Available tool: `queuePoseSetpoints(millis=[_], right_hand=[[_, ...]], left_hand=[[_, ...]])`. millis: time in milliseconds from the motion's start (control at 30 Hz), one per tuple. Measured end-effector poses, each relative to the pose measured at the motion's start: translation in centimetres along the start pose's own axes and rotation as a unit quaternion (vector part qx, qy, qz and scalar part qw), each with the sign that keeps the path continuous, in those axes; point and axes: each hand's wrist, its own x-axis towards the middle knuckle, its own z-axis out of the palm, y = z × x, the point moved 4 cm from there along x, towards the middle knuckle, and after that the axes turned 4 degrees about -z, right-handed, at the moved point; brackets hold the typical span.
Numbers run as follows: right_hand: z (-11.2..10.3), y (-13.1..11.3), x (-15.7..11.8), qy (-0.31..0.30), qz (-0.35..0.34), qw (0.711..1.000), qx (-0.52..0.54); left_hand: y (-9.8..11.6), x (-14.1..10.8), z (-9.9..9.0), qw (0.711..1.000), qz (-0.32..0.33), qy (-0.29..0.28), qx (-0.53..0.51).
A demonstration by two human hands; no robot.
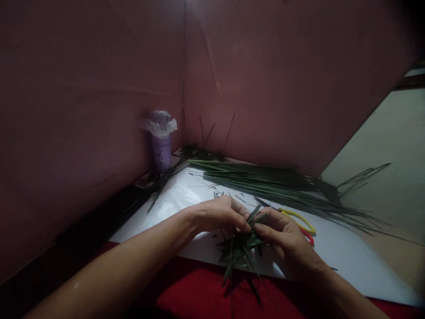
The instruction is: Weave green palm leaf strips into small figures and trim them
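Between my hands is a bunch of folded green leaf strips (pixel 244 248), with short pointed ends sticking out in several directions. My left hand (pixel 226 212) pinches it from the left with thumb and fingertips. From the right, my right hand (pixel 282 235) grips a strip at the top of the bunch between thumb and forefinger. Just behind my right hand lie scissors (pixel 299 218) with yellow and red handles, their blades pointing left and partly hidden. Small leaf scraps (pixel 219 194) are scattered beyond my left hand.
A pile of long green leaf blades (pixel 265 177) runs across the back of the white board (pixel 361 266). In the corner stands a purple bottle (pixel 162 153) with plastic around its top. Pink walls (pixel 265 88) close off the back and left. Red cloth (pixel 186 288) lies in front.
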Motion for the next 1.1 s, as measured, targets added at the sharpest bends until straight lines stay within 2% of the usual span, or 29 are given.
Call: queuePoseSetpoints(millis=[233, 400, 567, 867, 1100], right_hand=[[0.0, 0.3, 0.0, -0.019, 0.018, 0.999, 0.029], [-0.2, 0.6, 0.0, -0.034, 0.012, 0.999, 0.004], [-0.5, 0.7, 0.1, -0.021, 0.012, 1.0, 0.004], [-0.6, 1.0, 0.1, -0.023, 0.027, 0.999, 0.028], [-0.8, 1.2, -0.1, -0.02, 0.034, 0.999, 0.025]], left_hand=[[-0.4, 0.2, 0.3, 1.0, -0.014, -0.014, -0.009], [-0.9, 0.3, 0.2, 0.999, -0.033, -0.008, 0.004], [-0.8, 0.3, 0.6, 0.999, -0.034, -0.03, -0.018], [-0.6, 0.1, 0.4, 0.999, -0.044, -0.006, 0.012], [-0.3, -0.1, 0.2, 0.999, -0.032, -0.035, 0.007]])
